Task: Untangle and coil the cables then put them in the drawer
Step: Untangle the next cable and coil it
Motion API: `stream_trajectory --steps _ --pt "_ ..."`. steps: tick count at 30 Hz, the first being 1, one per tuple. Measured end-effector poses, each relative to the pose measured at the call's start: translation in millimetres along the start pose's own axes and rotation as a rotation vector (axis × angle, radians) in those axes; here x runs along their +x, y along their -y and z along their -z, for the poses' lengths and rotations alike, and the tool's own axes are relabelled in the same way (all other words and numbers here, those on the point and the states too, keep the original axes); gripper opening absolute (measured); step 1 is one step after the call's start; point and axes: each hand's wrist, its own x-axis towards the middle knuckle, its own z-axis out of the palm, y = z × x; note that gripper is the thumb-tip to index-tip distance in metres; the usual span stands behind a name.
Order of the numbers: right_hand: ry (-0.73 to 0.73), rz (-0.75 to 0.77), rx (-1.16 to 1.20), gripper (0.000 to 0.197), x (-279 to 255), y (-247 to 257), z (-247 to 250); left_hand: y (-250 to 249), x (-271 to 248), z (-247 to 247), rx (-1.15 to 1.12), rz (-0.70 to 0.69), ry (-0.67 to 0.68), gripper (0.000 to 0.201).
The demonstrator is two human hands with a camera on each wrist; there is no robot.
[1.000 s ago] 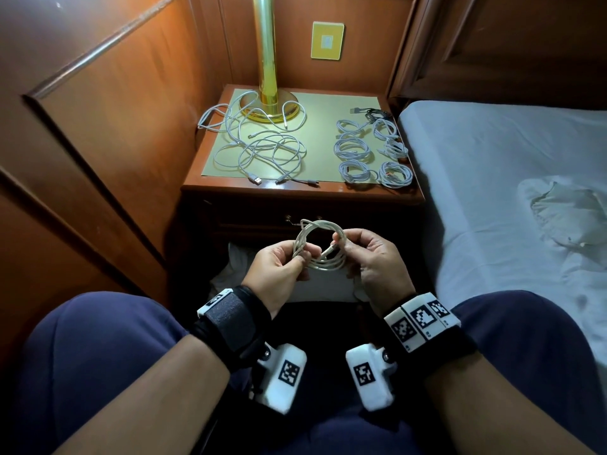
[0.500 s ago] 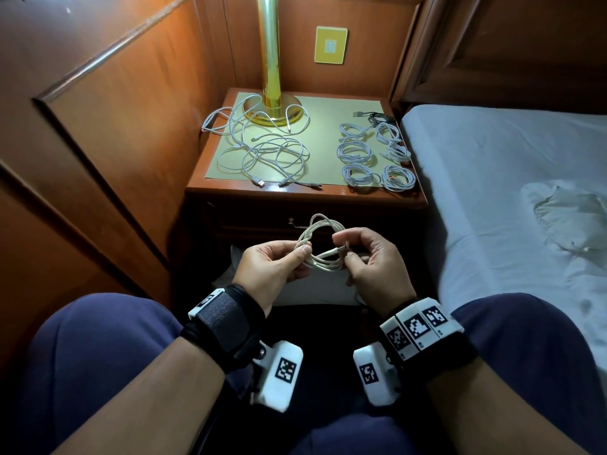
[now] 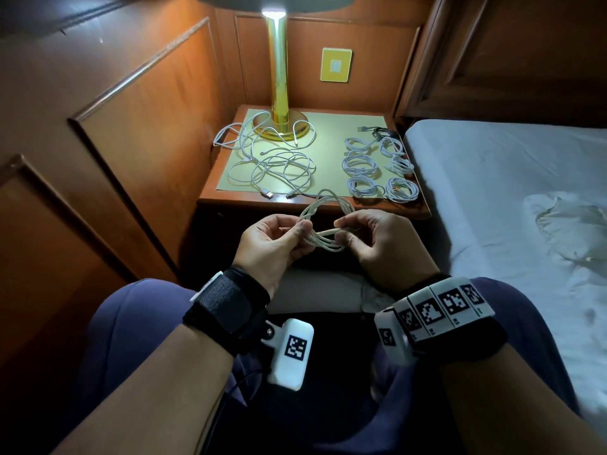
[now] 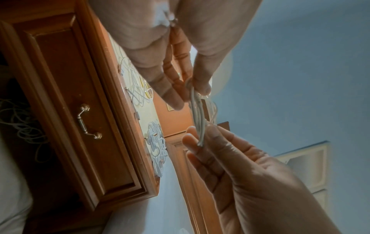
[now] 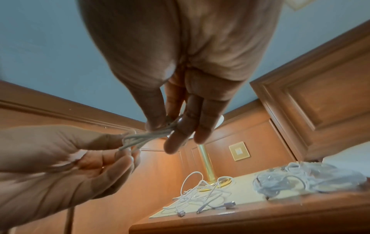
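Hands are seen from above, raised in front of a seated person's lap, with a small coil of pale cable (image 3: 323, 224) stretched between them. The left hand (image 3: 272, 246) pinches one side of the coil between thumb and forefinger, the other fingers loosely curled. The right hand (image 3: 377, 244) pinches the opposite side, where a short cable end seems to be led across the loops; this is judged to be the last wrap that keeps the coil from springing open. The coil is held clear of the lap, just in front of the near edge of the bench (image 3: 328, 205), probably so that both hands can turn it freely.

On the bench, a loose tangle of white cables (image 3: 276, 165) is spread over the left half, some strands lying around the base of a brass lamp (image 3: 279, 93) at the far edge. Finished coils (image 3: 377, 169) are laid in rows along the right edge, apart from the tangle, presumably so that sorted and unsorted work are not mixed. A darker cable (image 3: 377, 131) lies near the far right corner.

From the left wrist view, a drawer front (image 4: 80, 110) with a metal handle (image 4: 88, 121) is seen below the bench top; it appears shut. No coil is seen in the drawer, so much of the task is judged unfinished. A bed (image 3: 509, 192) adjoins the right side.
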Motion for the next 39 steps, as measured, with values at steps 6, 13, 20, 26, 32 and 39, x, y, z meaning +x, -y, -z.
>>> stream_trajectory --steps 6,13,20,26,32,39 --pt "-0.041 0.022 0.033 0.008 -7 15 6 -21 -13 -9 -0.068 -0.073 0.021 0.005" --pt "-0.057 -0.075 0.379 0.018 -23 31 17 -37 -32 -12 -0.042 -0.188 -0.020 0.012" --pt "-0.190 -0.106 0.647 0.029 -41 49 44 -51 -57 -22 0.085 -0.298 0.054 0.020" --pt "-0.143 -0.177 0.605 0.036 -43 67 72 -76 -62 -28 0.127 -0.268 0.142 0.016" --pt "-0.109 -0.292 0.689 0.032 1 46 68 -82 -18 -30 0.346 -0.290 0.140 0.007" --pt "-0.061 -0.507 0.686 0.022 103 -59 -4 3 106 -2 0.414 -0.019 -0.038 0.013"
